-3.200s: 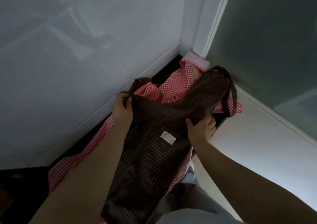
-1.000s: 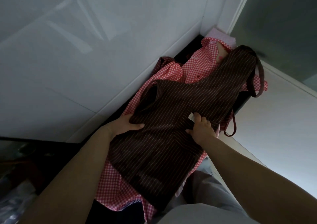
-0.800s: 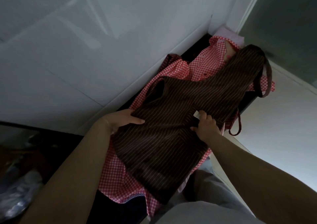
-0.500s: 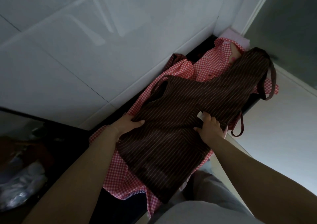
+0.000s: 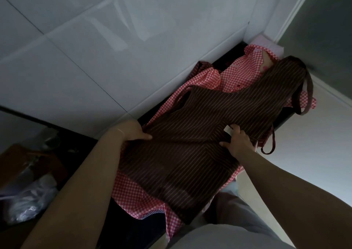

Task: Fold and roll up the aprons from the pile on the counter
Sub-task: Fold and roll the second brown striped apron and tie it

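Observation:
A dark brown pin-striped apron (image 5: 192,140) lies spread flat on top of a red-and-white checked apron (image 5: 236,77) on a narrow dark counter (image 5: 133,227). My left hand (image 5: 133,131) holds the brown apron's left edge at the waist, thumb lying on top of the cloth. My right hand (image 5: 239,142) presses down on its right side, fingers beside a small white label (image 5: 227,129). The brown neck loop (image 5: 306,96) and a tie strap (image 5: 270,146) hang over the counter's right edge.
A white tiled wall (image 5: 114,54) runs along the left of the counter and a white cabinet face (image 5: 314,144) drops off on the right. Crumpled clear plastic (image 5: 30,201) and a brown object lie in shadow at the lower left. A folded pink cloth (image 5: 266,43) sits in the far corner.
The brown apron has gone from being held up by its top corners to lying flat. Both hands moved down to its waist. My left hand has since shifted to the cloth's left edge.

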The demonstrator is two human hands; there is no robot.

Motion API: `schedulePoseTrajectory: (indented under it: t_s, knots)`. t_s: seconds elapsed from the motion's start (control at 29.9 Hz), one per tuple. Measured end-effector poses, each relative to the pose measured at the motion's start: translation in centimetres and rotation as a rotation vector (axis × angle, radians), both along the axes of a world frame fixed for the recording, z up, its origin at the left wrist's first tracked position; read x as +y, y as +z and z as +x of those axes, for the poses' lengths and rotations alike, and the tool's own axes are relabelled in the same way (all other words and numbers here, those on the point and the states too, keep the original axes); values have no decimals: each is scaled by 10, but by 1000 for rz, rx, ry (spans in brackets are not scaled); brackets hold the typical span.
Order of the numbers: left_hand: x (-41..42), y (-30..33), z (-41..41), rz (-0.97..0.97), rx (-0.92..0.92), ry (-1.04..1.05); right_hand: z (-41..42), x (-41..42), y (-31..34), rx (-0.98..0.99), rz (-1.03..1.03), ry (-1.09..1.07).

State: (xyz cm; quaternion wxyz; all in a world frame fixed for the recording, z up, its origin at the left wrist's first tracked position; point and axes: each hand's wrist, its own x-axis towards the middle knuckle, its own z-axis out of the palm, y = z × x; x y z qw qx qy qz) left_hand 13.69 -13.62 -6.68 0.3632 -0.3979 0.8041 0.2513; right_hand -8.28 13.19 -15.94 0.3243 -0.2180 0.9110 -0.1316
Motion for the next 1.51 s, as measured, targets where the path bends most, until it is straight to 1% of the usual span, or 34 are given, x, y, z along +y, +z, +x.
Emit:
schedulePoseTrajectory:
  t_s: [0.03,0.07,0.1,0.17,0.2,0.23,0.3,0.33,0.4,0.44,0.5,0.57,0.6,0.67,0.7,0.74,0.77,0.8,0.84,0.87,0.94,0.97,1.04,1.1,1.14,1.17,1.21,1.27,1.34,1.41,1.47,1.51]
  knots:
    - [-1,-4,3,-174,21,-23,-1,-1,-1,-3,-11,-1]
    - [0,-10,7,-250,62,5,-1,-1,-2,-5,-15,-2]
    - [5,-15,12,-221,86,48,-1,-1,-3,-10,-11,-3]
    - [20,-24,22,55,66,196,1,1,-4,8,-45,-38]
    - [26,-28,28,153,76,244,4,2,-4,51,-99,-97]
    - [30,-32,35,169,112,250,8,5,-3,118,-172,-205]
    - [32,-44,48,48,249,245,14,8,1,235,-310,-518]
    - [32,-48,52,-6,319,278,15,8,4,241,-342,-679]
    - [33,-53,53,-10,420,369,17,10,6,142,-364,-925]
    - [33,-54,52,31,429,389,17,10,5,67,-382,-1004]
    - [28,-52,47,137,348,356,18,11,5,-58,-459,-1138]
    - [20,-41,46,287,264,297,17,13,5,-135,-577,-1225]
    - [18,-33,46,397,240,279,16,15,6,-166,-612,-1217]
    - [17,-22,51,590,206,241,16,19,5,-218,-623,-1117]
    - [18,-22,53,623,143,217,15,22,4,-223,-617,-1060]
    - [23,-24,55,611,30,170,15,28,2,-203,-598,-1004]
    - [28,-29,56,537,-143,57,13,32,-1,-175,-562,-950]
    - [31,-37,58,420,-300,-98,13,38,-4,-162,-510,-902]
    - [30,-47,59,278,-392,-222,13,43,-7,-164,-454,-872]
    - [26,-57,59,160,-419,-275,13,47,-9,-180,-418,-867]
    - [18,-65,50,40,-362,-216,13,52,-12,-214,-417,-896]
    - [17,-64,41,20,-282,-127,14,52,-13,-231,-445,-917]
    - [20,-61,14,-25,10,128,14,53,-13,-246,-504,-947]
    - [31,-57,-17,-85,353,313,15,53,-13,-177,-497,-891]
    - [38,-56,-29,-95,461,330,15,55,-15,-126,-468,-847]
    - [44,-58,-39,-103,516,296,15,56,-16,-96,-434,-805]
    - [48,-63,-44,-120,531,244,15,55,-16,-93,-389,-749]
    - [53,-73,-56,-185,531,157,10,57,-20,-161,-306,-645]
    - [55,-75,-66,-312,574,118,3,56,-18,-222,-230,-549]
    - [56,-76,-82,-421,563,47,-9,57,-16,-260,-177,-518]
    - [53,-75,-98,-427,526,61,-20,60,-14,-359,-142,-484]
    - [49,-75,-105,-382,526,104,-24,61,-13,-434,-134,-480]
